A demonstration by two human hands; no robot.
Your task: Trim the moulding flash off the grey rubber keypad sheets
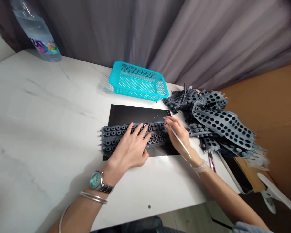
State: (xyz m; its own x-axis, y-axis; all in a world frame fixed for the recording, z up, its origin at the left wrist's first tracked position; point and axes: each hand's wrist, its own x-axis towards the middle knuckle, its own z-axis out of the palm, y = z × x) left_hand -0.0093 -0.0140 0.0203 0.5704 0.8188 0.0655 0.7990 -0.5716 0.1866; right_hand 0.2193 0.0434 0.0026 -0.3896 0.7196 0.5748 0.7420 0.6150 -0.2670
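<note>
A dark grey rubber sheet with rows of raised rings lies across a black mat. Flat on this sheet rests my left hand, fingers spread and pressing it down. At the sheet's right end, my right hand is closed round a slim whitish stick-like tool. The tool's tip is hidden by my fingers, so I cannot tell what it touches. Tiny dark bits are scattered on the mat beyond the sheet.
A turquoise basket stands behind the mat. Perforated rubber sheets are heaped at right, beside tweezers-like pinkish tool and a dark flat device. A water bottle stands back left. One dark disc lies near the table's front edge.
</note>
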